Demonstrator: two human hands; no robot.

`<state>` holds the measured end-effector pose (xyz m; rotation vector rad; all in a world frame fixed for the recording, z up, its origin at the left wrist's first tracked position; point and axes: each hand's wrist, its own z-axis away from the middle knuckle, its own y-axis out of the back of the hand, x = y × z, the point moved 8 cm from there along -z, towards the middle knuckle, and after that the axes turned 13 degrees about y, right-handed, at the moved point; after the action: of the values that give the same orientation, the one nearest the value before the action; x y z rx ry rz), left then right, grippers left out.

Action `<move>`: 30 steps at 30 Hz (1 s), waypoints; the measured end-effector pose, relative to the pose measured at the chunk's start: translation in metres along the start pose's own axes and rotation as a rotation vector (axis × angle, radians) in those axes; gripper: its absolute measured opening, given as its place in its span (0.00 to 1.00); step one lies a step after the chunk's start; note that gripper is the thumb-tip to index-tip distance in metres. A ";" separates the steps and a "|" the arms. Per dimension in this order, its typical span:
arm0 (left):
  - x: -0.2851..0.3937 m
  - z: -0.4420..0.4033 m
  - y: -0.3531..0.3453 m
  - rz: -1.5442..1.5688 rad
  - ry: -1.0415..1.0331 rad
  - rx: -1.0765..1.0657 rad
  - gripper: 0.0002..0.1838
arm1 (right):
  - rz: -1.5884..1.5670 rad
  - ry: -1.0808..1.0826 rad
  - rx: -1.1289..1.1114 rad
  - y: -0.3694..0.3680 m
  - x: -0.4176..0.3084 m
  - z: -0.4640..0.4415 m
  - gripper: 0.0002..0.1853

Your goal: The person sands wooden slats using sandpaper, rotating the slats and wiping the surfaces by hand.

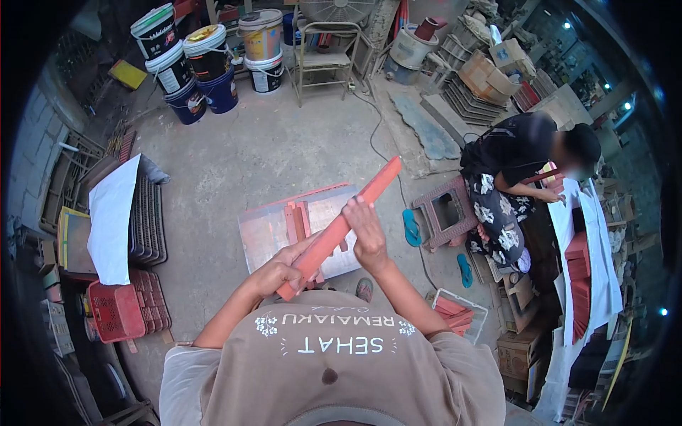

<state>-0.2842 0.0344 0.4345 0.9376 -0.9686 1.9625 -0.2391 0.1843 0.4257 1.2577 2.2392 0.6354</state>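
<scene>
Head view: a long red bar (323, 246) slants across the centre of the frame, raised over a pale board (257, 248) and carried by the person's two hands. At its lower end the left hand (278, 274) grasps it, thumb over the upper face; further up, the right hand (367, 226) lies with bent fingers across it, and whether that one clenches or merely rests I cannot tell, since its thumb and palm side are hidden. Spacing the hands like this probably steadies a piece so long, leaving its far tip jutting free toward the upper right. Red strips (291, 221) lie on the board beneath, seemingly grouped there to be within easy reach; the bar covers part of them, so their number is unclear. More red pieces fill a pale tray (485, 317) at lower right, partly hidden behind the right arm and sleeve. On the right side of the frame, a seated co-worker (508, 153) bends over a reddish stick, the grip too small to read. Stacked buckets (165, 69) stand at upper left, perhaps piled to save floor. Dark lens edges swallow the outermost clutter, and the near edge of the board disappears behind arms and shirt (334, 376).
</scene>
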 end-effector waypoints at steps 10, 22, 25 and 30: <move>0.000 0.008 0.001 0.194 0.063 -0.174 0.58 | 0.138 -0.138 0.054 0.016 0.042 0.006 0.39; -0.014 0.011 0.007 0.177 0.069 -0.196 0.59 | 0.334 -0.300 0.037 0.037 0.083 0.008 0.42; -0.019 0.014 0.006 0.179 0.094 -0.180 0.59 | 0.326 -0.383 0.122 0.047 0.111 0.014 0.42; -0.021 0.014 0.009 0.249 0.078 -0.211 0.57 | 0.341 -0.304 0.072 0.038 0.093 0.010 0.43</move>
<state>-0.2782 0.0125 0.4208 0.6420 -1.2686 2.0332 -0.2511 0.2845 0.4233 1.6694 1.8314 0.4478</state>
